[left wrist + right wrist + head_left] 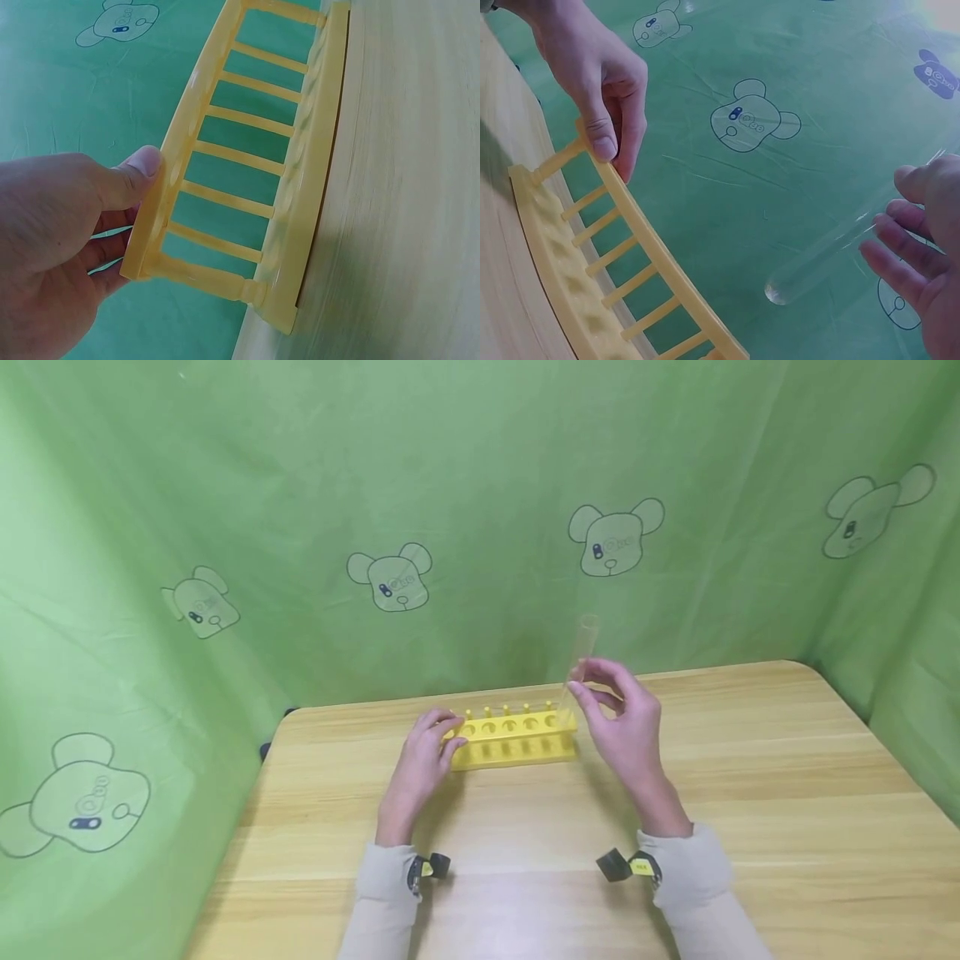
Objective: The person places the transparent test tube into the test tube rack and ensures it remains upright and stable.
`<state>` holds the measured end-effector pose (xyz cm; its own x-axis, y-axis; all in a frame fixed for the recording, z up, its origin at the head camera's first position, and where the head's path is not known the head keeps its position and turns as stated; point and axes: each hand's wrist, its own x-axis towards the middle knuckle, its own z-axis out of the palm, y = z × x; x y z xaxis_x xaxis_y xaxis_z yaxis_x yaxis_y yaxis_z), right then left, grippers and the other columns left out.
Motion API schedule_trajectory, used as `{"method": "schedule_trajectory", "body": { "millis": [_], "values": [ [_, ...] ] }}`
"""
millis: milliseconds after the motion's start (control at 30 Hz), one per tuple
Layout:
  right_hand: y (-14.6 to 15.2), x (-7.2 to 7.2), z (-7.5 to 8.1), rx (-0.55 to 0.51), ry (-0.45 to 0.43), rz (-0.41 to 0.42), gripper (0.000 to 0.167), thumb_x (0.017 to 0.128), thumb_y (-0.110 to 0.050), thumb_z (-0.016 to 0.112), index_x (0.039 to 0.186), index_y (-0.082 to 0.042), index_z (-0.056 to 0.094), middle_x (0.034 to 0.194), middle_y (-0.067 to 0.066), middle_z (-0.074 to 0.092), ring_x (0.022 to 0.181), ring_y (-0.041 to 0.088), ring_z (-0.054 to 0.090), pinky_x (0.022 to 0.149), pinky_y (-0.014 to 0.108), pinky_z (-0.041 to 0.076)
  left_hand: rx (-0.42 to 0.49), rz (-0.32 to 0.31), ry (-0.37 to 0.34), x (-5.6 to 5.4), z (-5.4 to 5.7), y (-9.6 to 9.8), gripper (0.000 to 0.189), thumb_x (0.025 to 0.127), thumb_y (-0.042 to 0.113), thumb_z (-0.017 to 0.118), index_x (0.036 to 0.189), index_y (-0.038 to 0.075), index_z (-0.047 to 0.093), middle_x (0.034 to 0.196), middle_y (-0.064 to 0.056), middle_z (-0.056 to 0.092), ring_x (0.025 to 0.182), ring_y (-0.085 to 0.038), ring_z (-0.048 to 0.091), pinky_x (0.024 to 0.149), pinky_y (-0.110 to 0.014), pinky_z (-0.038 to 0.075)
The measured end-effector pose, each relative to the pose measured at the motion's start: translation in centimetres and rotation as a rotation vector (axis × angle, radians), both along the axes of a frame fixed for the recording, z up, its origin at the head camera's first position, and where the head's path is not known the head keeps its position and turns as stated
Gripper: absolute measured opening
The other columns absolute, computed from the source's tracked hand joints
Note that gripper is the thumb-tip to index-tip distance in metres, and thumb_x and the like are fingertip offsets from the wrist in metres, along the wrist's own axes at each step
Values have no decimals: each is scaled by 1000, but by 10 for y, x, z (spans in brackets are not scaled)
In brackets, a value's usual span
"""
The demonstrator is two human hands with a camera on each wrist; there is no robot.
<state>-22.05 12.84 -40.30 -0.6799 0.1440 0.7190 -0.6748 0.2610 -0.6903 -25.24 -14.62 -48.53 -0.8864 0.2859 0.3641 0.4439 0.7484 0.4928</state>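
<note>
A yellow test tube rack (pixel 513 753) stands on the table, with a row of round holes along its top and pegs behind them. My left hand (pixel 420 758) grips the left end of its top bar, thumb in front and fingers behind, as the left wrist view shows on the rack (pixel 225 154). Between thumb and fingertips, my right hand (pixel 632 727) pinches a clear test tube (pixel 587 639). The tube leans, open mouth up and to the right. Its rounded bottom (pixel 778 291) overlaps the rack's right end in the head view, and in the right wrist view it shows apart from the top bar.
The wooden table (pixel 787 793) extends on both sides of the rack. Behind it and at the sides hangs a green curtain (pixel 480 460) printed with bear heads. Small black cameras (pixel 615 865) sit on both wrists over grey sleeves (pixel 693 872).
</note>
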Motion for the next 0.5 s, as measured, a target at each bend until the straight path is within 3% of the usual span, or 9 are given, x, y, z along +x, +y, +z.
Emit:
{"method": "schedule_trajectory", "body": {
  "millis": [67, 200, 300, 500],
  "values": [
    [-2, 2, 2, -12, 13, 3, 30, 85, 21, 69, 114, 18, 62, 105, 31, 68, 101, 11, 68, 85, 22, 60, 1, 1, -5, 1, 0, 0, 36, 96, 16, 72, 129, 2, 68, 130, -10, 63, 123, -25, 58, 109, -35, 49],
    [1, -9, -13, -33, 13, 21, 31, 87, 17, 71, 117, 12, 65, 108, 25, 70, 103, 13, 69, 86, 24, 60, 4, 0, -3, 0, 1, -1, 36, 96, 17, 72, 129, 2, 68, 129, -9, 63, 123, -25, 58, 109, -35, 49],
    [4, -17, -24, -44, 0, 31, 31, 88, 14, 72, 118, 11, 65, 110, 22, 70, 105, 22, 69, 88, 29, 61, 5, -4, 2, 0, 1, -1, 36, 96, 17, 72, 129, 2, 68, 129, -10, 63, 122, -25, 58, 109, -35, 49],
    [0, -18, -28, -60, -26, 20, 31, 88, 13, 73, 118, 12, 65, 109, 21, 70, 104, 37, 68, 87, 28, 60, 7, -7, 1, 1, 2, -1, 36, 96, 17, 73, 129, 2, 68, 128, -9, 63, 122, -24, 58, 109, -34, 49]
  ]
}}
